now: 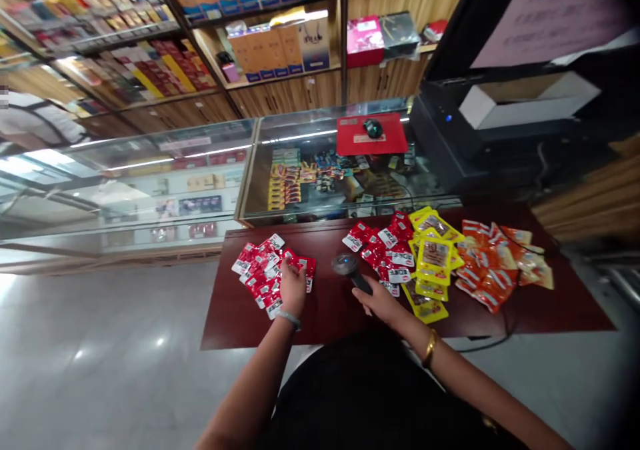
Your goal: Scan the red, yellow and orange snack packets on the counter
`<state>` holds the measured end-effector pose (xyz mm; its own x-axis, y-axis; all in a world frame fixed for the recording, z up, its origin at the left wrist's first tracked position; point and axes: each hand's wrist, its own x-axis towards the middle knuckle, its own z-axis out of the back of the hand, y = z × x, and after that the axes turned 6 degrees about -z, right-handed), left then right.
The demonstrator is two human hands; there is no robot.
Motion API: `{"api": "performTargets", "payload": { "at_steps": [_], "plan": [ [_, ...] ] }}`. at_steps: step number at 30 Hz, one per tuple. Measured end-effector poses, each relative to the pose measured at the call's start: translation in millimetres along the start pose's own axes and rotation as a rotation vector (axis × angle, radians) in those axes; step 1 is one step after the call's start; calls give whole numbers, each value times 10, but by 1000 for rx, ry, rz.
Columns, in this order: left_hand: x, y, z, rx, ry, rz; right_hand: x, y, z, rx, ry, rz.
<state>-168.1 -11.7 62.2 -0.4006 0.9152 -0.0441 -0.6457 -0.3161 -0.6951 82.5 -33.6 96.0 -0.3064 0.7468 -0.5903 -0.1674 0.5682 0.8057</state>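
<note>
My left hand (293, 289) rests on a pile of small red snack packets (260, 270) at the left of a dark red table (325, 313), fingers on a red packet (300, 263) at the pile's right edge. My right hand (380, 301) grips the handle of a black barcode scanner (346, 265), whose round head points up near the table's middle. To the right of the scanner lie more red packets (385, 247), then yellow packets (434, 257), then orange packets (495, 260).
A glass display counter (200, 170) with goods inside stands behind the table. On it sit a red mat (370, 140) with a mouse (373, 128) and a black machine (480, 137). Wooden shelves (280, 50) of boxes line the wall. Grey floor lies to the left.
</note>
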Motion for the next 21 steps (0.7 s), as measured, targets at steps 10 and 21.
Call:
{"api": "performTargets", "payload": {
  "at_steps": [10, 21],
  "plan": [
    [347, -996, -1335, 307, 321, -248, -129, -209, 667, 57, -194, 5],
    [489, -929, -1405, 271, 493, -37, -70, -221, 853, 133, -189, -18]
  ]
}}
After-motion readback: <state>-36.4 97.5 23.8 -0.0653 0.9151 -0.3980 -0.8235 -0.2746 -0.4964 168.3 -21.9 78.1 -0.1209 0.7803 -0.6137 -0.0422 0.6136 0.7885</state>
